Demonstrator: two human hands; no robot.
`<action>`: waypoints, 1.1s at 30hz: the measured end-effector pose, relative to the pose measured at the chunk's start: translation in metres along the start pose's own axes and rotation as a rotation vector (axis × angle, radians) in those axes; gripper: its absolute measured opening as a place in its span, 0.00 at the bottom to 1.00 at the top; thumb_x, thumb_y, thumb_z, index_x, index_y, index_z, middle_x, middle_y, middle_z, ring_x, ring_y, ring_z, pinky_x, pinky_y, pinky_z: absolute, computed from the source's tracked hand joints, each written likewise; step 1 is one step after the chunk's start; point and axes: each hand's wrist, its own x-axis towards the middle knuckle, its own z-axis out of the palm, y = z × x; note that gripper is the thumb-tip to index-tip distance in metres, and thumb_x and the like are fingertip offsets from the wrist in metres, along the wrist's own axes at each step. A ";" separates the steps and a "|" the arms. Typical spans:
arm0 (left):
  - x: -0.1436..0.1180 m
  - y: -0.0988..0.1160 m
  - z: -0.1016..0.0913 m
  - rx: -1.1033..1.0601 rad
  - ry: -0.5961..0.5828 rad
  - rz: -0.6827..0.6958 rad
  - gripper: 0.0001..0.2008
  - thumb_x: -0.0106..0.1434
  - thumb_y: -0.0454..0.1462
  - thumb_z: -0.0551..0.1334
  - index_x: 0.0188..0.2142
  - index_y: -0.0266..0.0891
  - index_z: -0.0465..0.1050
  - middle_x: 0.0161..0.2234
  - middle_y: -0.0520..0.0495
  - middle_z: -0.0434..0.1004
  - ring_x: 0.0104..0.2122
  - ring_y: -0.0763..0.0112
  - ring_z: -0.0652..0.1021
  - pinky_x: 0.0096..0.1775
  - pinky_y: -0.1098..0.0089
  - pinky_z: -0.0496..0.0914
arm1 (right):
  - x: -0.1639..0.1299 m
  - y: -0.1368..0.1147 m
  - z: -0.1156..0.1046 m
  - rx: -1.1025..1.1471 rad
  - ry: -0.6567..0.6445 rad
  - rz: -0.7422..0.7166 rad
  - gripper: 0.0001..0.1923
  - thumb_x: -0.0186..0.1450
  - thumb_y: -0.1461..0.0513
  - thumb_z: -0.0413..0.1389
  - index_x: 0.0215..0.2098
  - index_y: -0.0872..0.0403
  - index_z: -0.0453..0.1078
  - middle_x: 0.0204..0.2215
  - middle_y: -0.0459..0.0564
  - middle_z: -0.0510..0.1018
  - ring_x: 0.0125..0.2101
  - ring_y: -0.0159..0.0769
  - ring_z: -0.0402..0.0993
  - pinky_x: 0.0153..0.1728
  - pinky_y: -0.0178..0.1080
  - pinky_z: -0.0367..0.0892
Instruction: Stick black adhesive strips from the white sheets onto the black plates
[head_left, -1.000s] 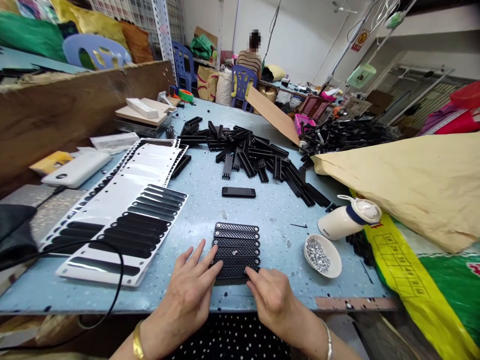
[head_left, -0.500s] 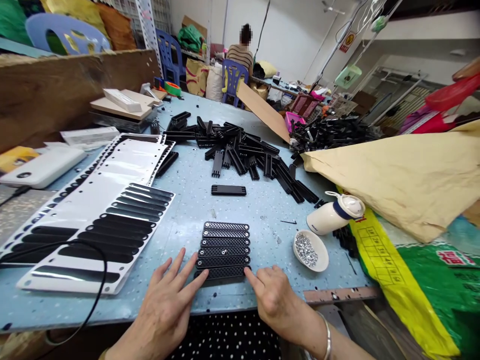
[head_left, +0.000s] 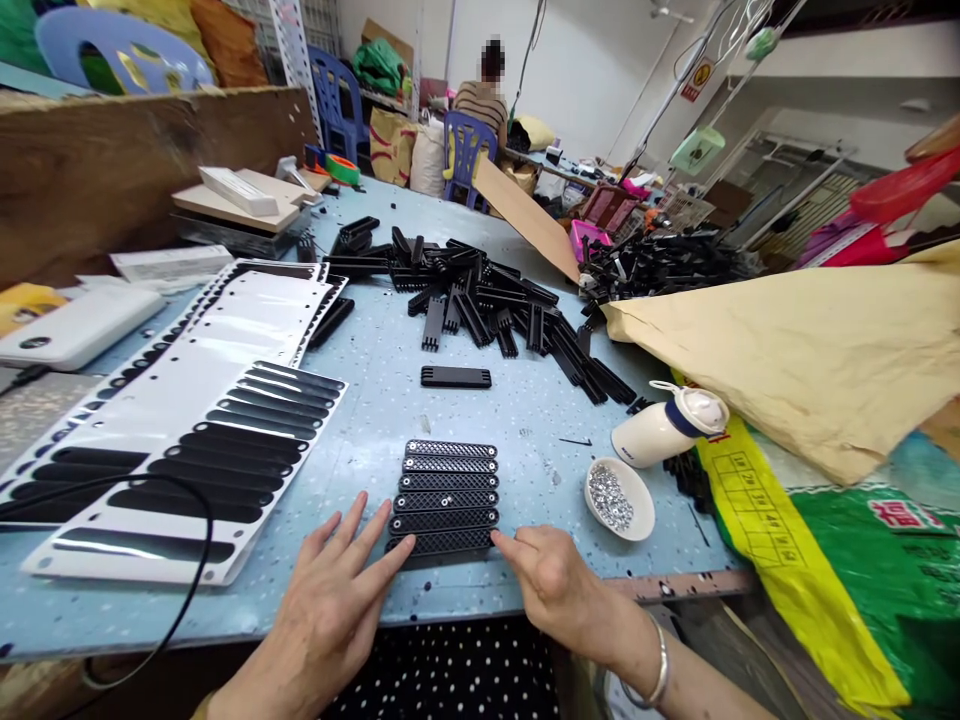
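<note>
low in the centre of the frame, a row of black mesh-textured strips (head_left: 447, 497) lies side by side on the blue table (head_left: 525, 420). they look light, stiff and likely plastic, easy to nudge out of line; the short ends seem the best place to take hold. the left hand (head_left: 330, 590) lies flat, fingers spread, its fingertips touching the nearest strip's left end. the right hand (head_left: 551, 580) is loosely curled, index finger extended to that strip's right end. neither hand is pinching anything. a small white dish of silvery bits (head_left: 619, 497) sits to the right.
</note>
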 end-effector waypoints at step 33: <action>-0.004 -0.010 0.009 -0.079 0.041 0.021 0.25 0.65 0.27 0.53 0.59 0.46 0.68 0.58 0.39 0.72 0.57 0.53 0.73 0.48 0.56 0.72 | 0.012 -0.012 -0.034 -0.273 -0.333 -0.247 0.28 0.60 0.77 0.45 0.59 0.73 0.61 0.36 0.64 0.76 0.36 0.45 0.69 0.35 0.46 0.70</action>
